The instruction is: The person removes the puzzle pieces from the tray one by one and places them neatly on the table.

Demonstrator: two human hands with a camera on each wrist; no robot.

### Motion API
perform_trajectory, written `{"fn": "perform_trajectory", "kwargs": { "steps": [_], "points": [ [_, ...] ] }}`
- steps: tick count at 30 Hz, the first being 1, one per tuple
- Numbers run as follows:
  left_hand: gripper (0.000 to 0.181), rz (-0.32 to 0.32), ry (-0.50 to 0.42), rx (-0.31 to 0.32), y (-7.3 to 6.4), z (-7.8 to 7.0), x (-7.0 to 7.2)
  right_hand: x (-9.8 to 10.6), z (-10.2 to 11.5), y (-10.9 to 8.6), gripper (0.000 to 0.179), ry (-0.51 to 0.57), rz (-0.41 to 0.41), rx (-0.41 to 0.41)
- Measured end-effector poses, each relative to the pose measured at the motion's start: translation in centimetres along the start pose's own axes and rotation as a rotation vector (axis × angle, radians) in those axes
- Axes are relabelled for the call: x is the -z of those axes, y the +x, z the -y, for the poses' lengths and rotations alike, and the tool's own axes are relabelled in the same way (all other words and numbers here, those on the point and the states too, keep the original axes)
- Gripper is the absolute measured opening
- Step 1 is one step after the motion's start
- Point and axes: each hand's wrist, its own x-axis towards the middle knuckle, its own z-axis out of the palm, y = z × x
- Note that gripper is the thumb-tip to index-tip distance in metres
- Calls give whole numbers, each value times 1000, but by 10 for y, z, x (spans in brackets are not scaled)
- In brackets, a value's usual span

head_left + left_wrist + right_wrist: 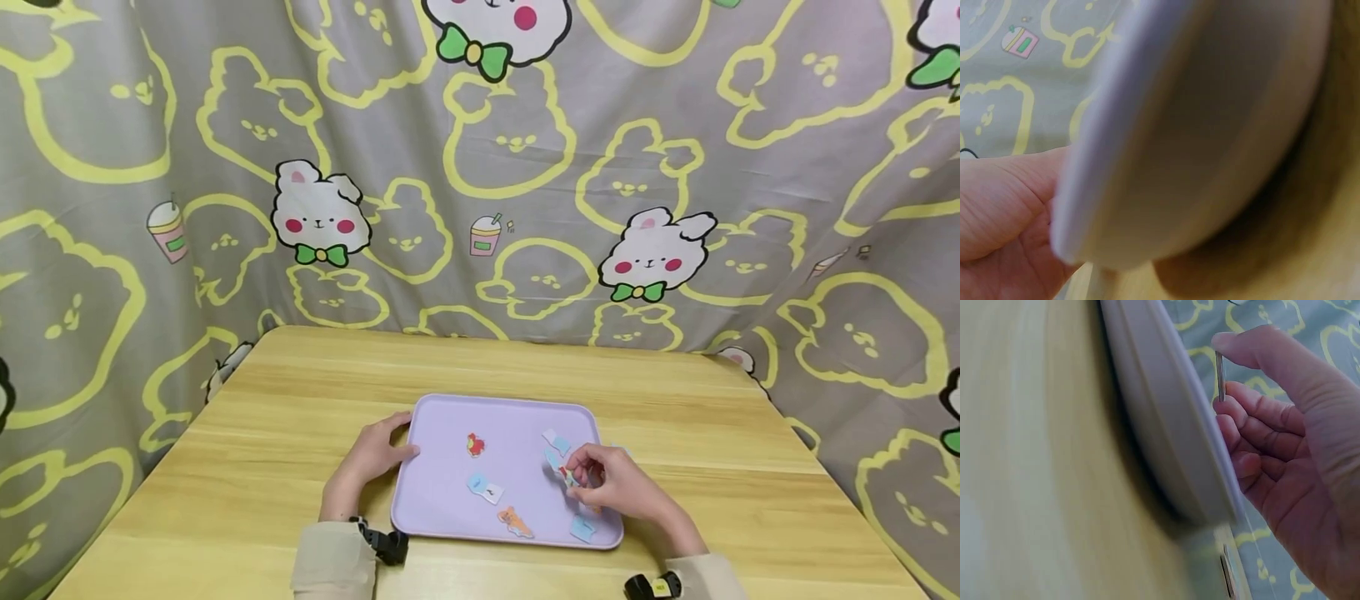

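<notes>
A pale purple tray (442,529) lies on the wooden table. My left hand (371,454) holds its left edge, with the thumb over the rim; in the left wrist view the tray (1210,125) hides most of those fingers. Over the tray's right side, my right hand (618,482) pinches a small flat cutout piece with red and green on it (567,477). Seen edge-on in the right wrist view, the thin piece (1220,378) is between thumb and fingertips. Below the hand lies a light blue piece (582,527); above it, a white-and-blue piece (557,440).
On the tray also lie a red cutout (476,445), a blue-and-white piece (486,489) and an orange animal cutout (515,522). Part of another piece (619,448) shows just right of the tray. A patterned curtain (517,275) hangs behind the table (300,375).
</notes>
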Motion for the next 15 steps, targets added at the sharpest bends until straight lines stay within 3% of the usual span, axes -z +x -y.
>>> {"fn": "perform_trajectory", "kwargs": {
  "steps": [8,15],
  "points": [
    [56,0,10,-6,0,2,0,11,-11,-13,21,-46,-89,-17],
    [56,3,5,-8,2,3,-1,24,-19,-25,23,-70,-157,-83]
  ]
}}
